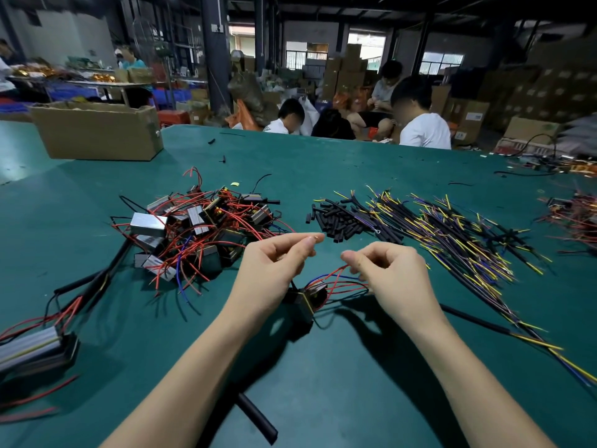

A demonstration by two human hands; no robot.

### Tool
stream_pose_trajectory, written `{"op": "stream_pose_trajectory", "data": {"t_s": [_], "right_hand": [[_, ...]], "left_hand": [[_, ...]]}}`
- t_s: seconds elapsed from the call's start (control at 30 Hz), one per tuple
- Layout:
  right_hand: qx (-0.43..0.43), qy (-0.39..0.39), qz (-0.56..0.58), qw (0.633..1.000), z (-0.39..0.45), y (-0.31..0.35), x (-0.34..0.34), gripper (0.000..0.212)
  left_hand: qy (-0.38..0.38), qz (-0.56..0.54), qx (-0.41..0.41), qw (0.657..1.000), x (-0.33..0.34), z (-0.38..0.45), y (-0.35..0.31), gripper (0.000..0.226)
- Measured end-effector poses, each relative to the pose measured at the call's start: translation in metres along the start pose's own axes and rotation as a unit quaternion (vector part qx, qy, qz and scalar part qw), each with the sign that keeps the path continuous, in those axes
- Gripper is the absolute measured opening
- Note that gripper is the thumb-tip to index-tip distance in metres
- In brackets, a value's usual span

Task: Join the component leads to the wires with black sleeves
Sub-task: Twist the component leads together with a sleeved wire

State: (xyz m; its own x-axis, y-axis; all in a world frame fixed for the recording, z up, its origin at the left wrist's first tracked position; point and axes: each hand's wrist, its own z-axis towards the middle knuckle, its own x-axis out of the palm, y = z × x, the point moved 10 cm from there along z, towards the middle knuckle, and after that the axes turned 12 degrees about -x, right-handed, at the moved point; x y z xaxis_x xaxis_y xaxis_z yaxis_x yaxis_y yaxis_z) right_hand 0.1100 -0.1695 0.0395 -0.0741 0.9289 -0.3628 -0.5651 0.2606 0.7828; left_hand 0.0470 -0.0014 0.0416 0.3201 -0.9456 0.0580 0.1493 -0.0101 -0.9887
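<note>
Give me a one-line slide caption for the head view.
Both hands, left hand and right hand, pinch thin leads above a small component on the green table.

bare green table (339,367) lies open at six o'clock between the forearms. a pile of components (197,234) blocks ten o'clock, short black sleeves (339,218) crowd twelve, a spread of wires (458,240) fills two, and a black tube (258,418) lies at six.

A green bench (323,163) fills the near view; stacked cardboard boxes (549,85) and bright windows (442,61) line the dim far wall.
</note>
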Motion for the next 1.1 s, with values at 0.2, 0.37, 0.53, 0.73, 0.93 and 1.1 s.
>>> {"op": "stream_pose_trajectory", "data": {"t_s": [0.2,0.37,0.53,0.73,0.93,1.1], "right_hand": [[-0.252,0.026,-0.103,0.962,-0.007,0.064,0.011,0.026],[-0.345,0.039,-0.172,0.922,-0.013,0.079,0.018,0.020],[-0.374,0.018,-0.234,0.897,-0.015,0.080,0.014,0.008],[-0.337,0.028,-0.220,0.915,-0.013,0.071,0.015,0.008],[-0.205,0.010,-0.104,0.973,-0.006,0.045,0.012,0.012],[-0.244,0.028,-0.123,0.962,-0.009,0.053,0.014,0.012]], "left_hand": [[0.008,0.014,-0.005,1.000,0.004,0.001,0.003,0.016],[0.014,-0.007,-0.015,1.000,0.004,0.002,0.006,0.017],[0.021,-0.003,-0.014,1.000,0.007,0.001,0.004,0.014],[0.025,0.023,-0.017,0.999,0.010,-0.002,0.003,0.006],[-0.018,0.124,0.031,0.992,0.009,-0.006,-0.003,0.008],[-0.055,0.170,0.075,0.981,0.006,-0.011,-0.009,0.004]]}}
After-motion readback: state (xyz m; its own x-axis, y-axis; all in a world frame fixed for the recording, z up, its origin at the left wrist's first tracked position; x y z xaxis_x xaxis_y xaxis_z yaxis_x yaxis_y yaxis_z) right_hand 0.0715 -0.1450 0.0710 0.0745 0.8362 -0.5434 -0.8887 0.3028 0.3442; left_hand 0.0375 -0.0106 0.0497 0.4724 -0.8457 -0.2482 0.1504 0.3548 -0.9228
